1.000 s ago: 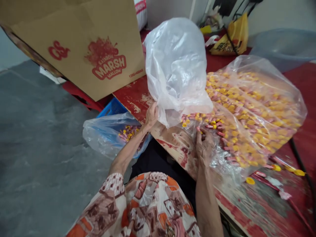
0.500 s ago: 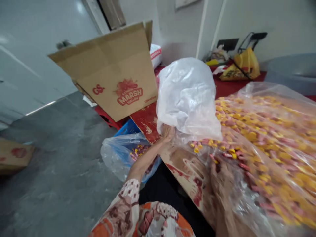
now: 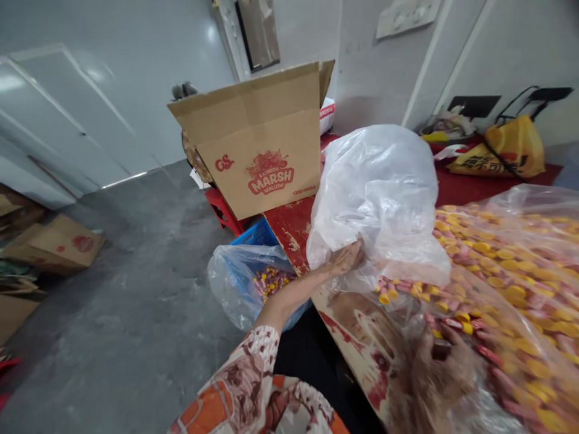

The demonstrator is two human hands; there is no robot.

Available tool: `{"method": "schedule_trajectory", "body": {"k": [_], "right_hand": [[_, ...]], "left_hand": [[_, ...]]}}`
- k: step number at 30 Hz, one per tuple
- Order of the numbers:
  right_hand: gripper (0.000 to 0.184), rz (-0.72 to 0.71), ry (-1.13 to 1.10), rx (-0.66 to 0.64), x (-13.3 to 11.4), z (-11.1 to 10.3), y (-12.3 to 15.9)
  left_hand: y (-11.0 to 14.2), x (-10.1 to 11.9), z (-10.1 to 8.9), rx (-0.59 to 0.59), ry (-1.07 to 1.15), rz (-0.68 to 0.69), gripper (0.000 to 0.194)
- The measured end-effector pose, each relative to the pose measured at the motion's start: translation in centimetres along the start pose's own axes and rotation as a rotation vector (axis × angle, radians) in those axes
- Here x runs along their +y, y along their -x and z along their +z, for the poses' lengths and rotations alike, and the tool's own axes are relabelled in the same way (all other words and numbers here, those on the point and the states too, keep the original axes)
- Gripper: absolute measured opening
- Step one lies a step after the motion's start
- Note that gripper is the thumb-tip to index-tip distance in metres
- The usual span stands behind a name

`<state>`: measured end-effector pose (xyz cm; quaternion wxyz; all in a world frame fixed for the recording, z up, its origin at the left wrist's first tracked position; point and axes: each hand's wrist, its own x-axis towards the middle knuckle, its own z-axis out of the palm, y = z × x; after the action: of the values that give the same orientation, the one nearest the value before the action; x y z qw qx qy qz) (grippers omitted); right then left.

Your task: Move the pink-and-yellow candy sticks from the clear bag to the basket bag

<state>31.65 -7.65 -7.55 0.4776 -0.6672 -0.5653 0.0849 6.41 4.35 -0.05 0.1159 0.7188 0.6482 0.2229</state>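
My left hand (image 3: pixel 348 258) is closed, its fingers curled at the lower edge of a white plastic bag (image 3: pixel 380 181) that stands puffed up on the table. Its fingertips are partly hidden, so what they hold cannot be made out. Lower right, my right hand (image 3: pixel 446 358) lies over clear plastic sheeting, thumb and fingers bent together round a small pink-and-yellow piece (image 3: pixel 436 333). Beside it spreads a large heap of small pink pieces with yellow caps (image 3: pixel 506 271), partly under clear plastic. A few redder pieces lie near the fingertips.
A cardboard carton (image 3: pixel 266 144) with open flaps stands beyond the worn red table (image 3: pixel 289 232). Below the table edge, a blue crate (image 3: pixel 256 232) lined with clear plastic holds similar pieces. A yellow bag (image 3: pixel 502 150) lies at the back right; more cartons (image 3: pixel 67 241) sit on the left floor.
The view has swung left, so everything sits further right. My left hand has moved along the white bag's lower edge, further in front of it. My right hand remains at the small pieces.
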Motion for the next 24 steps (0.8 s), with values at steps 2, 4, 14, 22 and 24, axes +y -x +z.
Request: {"method": "schedule_trajectory", "body": {"k": [2,4,14,22,24], "right_hand": [[0.077,-0.051,0.009,0.086,-0.2,0.6,0.3],[0.083,-0.121,0.016,0.04,-0.4,1.1,0.5],[0.066,-0.023,-0.058,-0.116,-0.8,-0.1,0.9],[0.066,0.387,-0.64,-0.418,-1.6,0.0,0.2],[0.069,0.425,-0.78,-0.488,-2.0,-0.2,0.2]], "left_hand": [[0.2,-0.8,0.7,0.009,0.237,-0.093,0.029],[0.6,-1.7,1.3,0.045,0.381,-0.147,0.035],[5.0,-4.6,1.4,0.166,0.707,-0.115,0.032],[8.3,-0.4,3.0,-0.322,0.889,0.023,0.056],[8.8,1.2,3.6,-0.43,0.943,-0.005,0.059]]}}
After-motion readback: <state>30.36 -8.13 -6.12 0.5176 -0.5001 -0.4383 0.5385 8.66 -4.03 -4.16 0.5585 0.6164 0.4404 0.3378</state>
